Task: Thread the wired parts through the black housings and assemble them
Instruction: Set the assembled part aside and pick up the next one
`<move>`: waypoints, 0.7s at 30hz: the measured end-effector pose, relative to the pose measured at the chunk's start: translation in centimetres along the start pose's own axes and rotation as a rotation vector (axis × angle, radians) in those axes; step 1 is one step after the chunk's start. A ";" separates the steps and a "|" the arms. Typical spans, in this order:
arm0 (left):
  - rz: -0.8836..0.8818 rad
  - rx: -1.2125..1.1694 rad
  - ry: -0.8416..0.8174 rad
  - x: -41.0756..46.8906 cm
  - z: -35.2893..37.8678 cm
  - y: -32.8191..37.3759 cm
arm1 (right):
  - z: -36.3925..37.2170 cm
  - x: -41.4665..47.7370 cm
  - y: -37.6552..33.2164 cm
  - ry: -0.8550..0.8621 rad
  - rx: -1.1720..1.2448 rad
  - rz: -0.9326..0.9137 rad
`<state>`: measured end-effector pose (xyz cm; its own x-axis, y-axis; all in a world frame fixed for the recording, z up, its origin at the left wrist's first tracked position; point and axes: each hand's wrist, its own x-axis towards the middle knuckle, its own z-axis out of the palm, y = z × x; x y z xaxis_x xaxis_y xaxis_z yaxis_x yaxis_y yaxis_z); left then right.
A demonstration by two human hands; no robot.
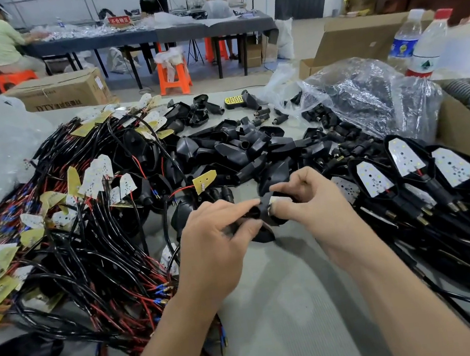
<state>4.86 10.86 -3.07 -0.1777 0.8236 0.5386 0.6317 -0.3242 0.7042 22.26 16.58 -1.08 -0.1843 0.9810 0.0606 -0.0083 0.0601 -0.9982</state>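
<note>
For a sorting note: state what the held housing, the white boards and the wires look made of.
Housing: seemingly moulded plastic, matte black, smooth curves. Boards: likely circuit board, white-coated, LED-dotted. Wires: glossy black and red insulation, probably plastic.

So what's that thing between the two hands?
A small black plastic housing, gripped from both sides by the left hand and the right hand, seen in the head view.

Bare left hand (215, 241), bare right hand (312, 197), forearms (165, 338)

Left hand (212, 241) and right hand (312, 203) meet, fingers curled, pinching one black housing (265, 232).
</note>
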 end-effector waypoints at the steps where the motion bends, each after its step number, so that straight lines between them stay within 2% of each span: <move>1: -0.009 -0.039 -0.013 0.1 -0.2 0.1 | -0.2 0.0 -0.2 -0.086 0.055 0.058; 3: 0.000 -0.048 -0.027 0.2 -0.5 0.5 | -0.6 -0.2 -0.4 -0.235 0.022 0.140; 5: 0.034 0.105 0.062 0.2 -0.6 0.8 | -0.6 -0.3 -0.3 -0.255 -0.011 0.122; 7: 0.066 0.334 0.222 0.0 -0.7 1.0 | -0.4 -0.1 -0.2 -0.063 0.035 0.070; 9: 0.087 0.399 0.320 -0.1 -0.8 1.2 | -0.2 0.2 -0.1 0.172 0.123 0.052; 11: 0.089 0.371 0.264 -0.4 -0.8 1.2 | 0.0 0.5 -0.1 0.328 0.302 0.081; 13: -0.002 0.286 0.113 -0.6 -0.4 1.1 | 0.4 0.5 -0.3 0.366 0.491 0.142; 15: -0.143 0.146 -0.032 -0.5 -0.1 0.9 | 0.9 0.2 -0.6 0.249 0.498 0.214; 17: -0.255 -0.002 -0.107 0.0 0.0 0.6 | 1.4 -0.5 -0.9 0.042 0.381 0.297; 19: -0.337 -0.159 -0.110 0.5 0.0 0.5 | 1.9 -1.1 -1.1 -0.119 0.257 0.345; 21: -0.428 -0.367 -0.041 0.9 -0.1 0.6 | 2.2 -1.6 -1.2 -0.236 0.162 0.352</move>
<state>4.98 11.35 -2.17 -0.3262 0.9322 0.1568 0.2050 -0.0922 0.9744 20.38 14.56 0.01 -0.4225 0.8666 -0.2657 -0.0555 -0.3173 -0.9467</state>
